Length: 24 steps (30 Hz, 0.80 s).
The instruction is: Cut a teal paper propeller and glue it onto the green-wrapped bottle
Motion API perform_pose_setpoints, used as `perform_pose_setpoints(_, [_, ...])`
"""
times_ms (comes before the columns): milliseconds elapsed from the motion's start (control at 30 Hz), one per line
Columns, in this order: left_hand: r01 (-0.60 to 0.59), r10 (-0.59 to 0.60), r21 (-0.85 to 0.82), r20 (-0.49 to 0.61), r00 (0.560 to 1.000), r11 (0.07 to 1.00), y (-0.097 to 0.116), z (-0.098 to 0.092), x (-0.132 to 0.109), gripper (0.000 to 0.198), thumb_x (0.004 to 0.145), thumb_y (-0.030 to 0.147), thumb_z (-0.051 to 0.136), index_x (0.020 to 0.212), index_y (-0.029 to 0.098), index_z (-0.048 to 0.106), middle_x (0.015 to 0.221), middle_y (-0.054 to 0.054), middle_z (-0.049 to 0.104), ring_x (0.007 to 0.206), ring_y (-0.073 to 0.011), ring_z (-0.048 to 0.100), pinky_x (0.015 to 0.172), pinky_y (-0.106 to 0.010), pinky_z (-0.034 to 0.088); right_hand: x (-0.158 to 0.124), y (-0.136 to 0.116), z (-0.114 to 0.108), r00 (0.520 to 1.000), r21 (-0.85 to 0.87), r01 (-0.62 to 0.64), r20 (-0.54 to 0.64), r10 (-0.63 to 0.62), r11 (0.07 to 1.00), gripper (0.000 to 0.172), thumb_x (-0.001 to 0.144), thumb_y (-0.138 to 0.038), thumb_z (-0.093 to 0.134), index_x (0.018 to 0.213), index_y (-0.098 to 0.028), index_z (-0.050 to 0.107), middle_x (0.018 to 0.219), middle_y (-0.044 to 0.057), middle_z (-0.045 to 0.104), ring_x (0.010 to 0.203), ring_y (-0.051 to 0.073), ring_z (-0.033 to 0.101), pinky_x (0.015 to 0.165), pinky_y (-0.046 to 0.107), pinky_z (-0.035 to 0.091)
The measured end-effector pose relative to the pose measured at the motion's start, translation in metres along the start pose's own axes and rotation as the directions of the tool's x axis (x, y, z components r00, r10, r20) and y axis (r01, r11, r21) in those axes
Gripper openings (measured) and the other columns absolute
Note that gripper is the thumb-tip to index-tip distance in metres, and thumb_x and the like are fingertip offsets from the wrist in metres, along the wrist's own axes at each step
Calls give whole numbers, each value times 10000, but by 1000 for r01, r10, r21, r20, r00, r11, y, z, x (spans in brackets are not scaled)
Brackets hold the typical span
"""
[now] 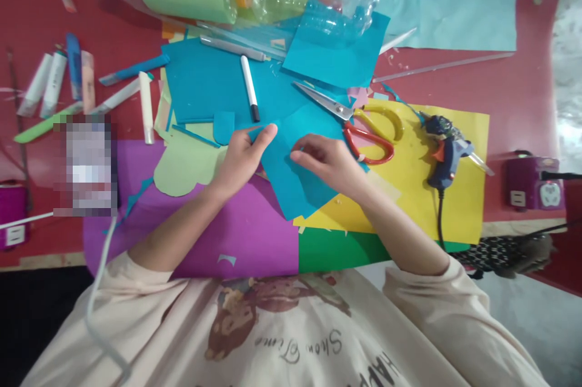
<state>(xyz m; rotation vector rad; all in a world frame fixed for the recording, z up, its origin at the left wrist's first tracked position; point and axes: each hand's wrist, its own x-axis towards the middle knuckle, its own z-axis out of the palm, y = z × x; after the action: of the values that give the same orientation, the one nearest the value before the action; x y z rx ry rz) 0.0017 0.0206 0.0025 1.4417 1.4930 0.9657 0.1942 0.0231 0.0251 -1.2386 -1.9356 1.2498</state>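
Worktop: red, spread before you.
Purple sheet: near, left of centre, under your left forearm.
Yellow sheet: to your right, partly under your right forearm.
Blue sheet: in the middle, between your hands, its near corner over the purple sheet.
Left hand: your grip is clamped on the blue sheet's left side.
Right hand: your fingers curl over the blue sheet; whether they pinch it, I cannot tell.
Scissors: just beyond your right hand.
Glue gun: on the yellow sheet, right.
Marker: beyond your left hand.
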Motion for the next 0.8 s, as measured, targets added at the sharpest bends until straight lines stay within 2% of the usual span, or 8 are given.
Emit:
perform_pose_setpoints(67, [-5,6,-24,30,1000,1000,7,3,8,647,783,787,489,534,215,317,471,54,216,408,-75,264,386,-255,256,8,-1,14,990,139,-50,135,31,989,474,850,-584,574,608,-195,449,540,-66,362,512,69,328,479,235,285])
perform_pose_setpoints(167, [-2,3,-66,7,1000,998,9,2,14,597,768,791,511,605,223,422,471,67,224,395,-77,301,382,-244,282,16,3,22,983,277,-73,184,22,958,541,782,-655,617,576,-207,395,538,-77,307,507,57,286,464,232,252])
perform_pose_setpoints(267, [-5,21,-144,113,993,990,4,-2,9,489,827,714,510,818,228,558,539,50,450,441,-100,469,432,-235,397,17,10,24,996,399,-82,-2,91,913,543,753,-709,610,629,-220,409,510,-86,342,452,58,323,424,227,261])
perform_pose_setpoints(300, [10,16,-154,170,985,988,2,-4,5,444,851,665,515,891,227,577,606,32,537,479,-108,521,458,-233,426,16,13,24,986,431,-80,-97,134,899,546,740,-725,613,649,-229,404,496,-90,352,426,62,345,407,227,265])
perform_pose_setpoints(367, [7,18,-109,221,975,994,-2,-7,-5,374,869,585,539,953,226,599,629,27,559,508,-107,535,465,-212,423,14,18,25,943,472,-74,-253,215,878,544,714,-734,636,693,-242,405,490,-90,396,399,79,408,389,228,297])
perform_pose_setpoints(433, [-12,18,-27,238,971,1000,-3,-7,-13,368,860,535,575,1076,238,597,721,11,618,556,-112,565,465,-199,417,12,22,26,906,486,-75,-331,263,871,523,712,-714,658,729,-249,418,517,-71,459,418,105,477,402,243,355])
perform_pose_setpoints(567, [-55,49,38,124,991,998,-4,-4,-17,353,819,489,616,1047,219,613,1042,-63,697,892,-189,675,563,-202,481,10,30,27,910,490,-92,-312,273,867,448,770,-641,639,714,-246,434,558,-34,507,466,133,524,461,287,430])
perform_pose_setpoints(800, [-33,24,103,85,996,994,-15,-9,-13,360,807,512,644,1038,238,674,1045,-56,722,1007,-234,660,667,-246,525,11,35,22,934,624,-65,-237,267,779,474,770,-557,654,595,-244,343,484,-63,380,434,110,479,457,267,400])
